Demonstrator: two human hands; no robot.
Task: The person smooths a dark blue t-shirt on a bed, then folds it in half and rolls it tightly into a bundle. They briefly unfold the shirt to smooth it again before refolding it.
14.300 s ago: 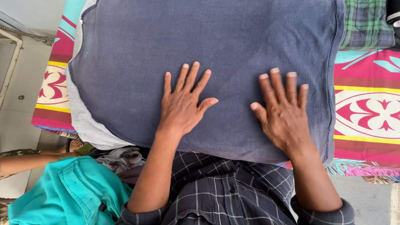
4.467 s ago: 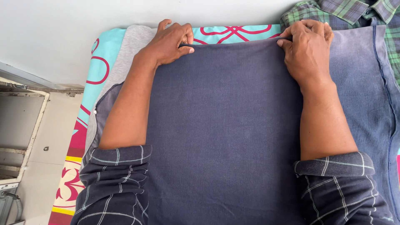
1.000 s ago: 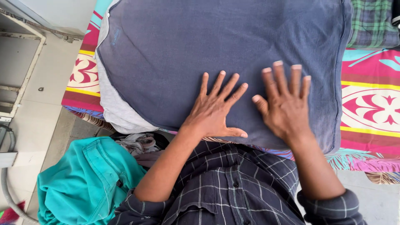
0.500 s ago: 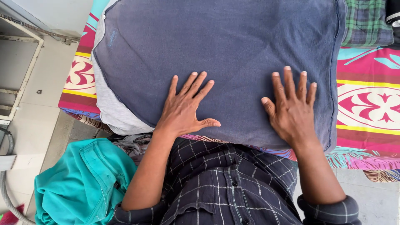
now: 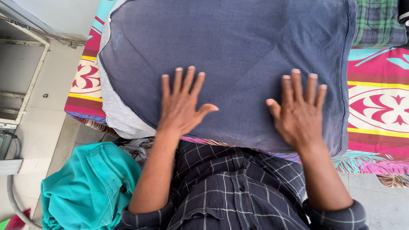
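Navy-blue knit garment (image 5: 238, 47) lies spread flat over a patterned red, pink and teal cloth (image 5: 379, 110), filling the upper middle of the frame, with a grey lining showing at its left edge. Both hands rest palm-down on its near part, fingers splayed and gripping nothing: the left hand (image 5: 181, 106) at centre, the right hand (image 5: 298, 113) toward the right, apparently to keep the fabric flat. A teal garment (image 5: 85, 187) sits crumpled at lower left.

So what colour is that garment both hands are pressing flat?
The garment is dark slate blue with a grey inner layer, seen in the head view.
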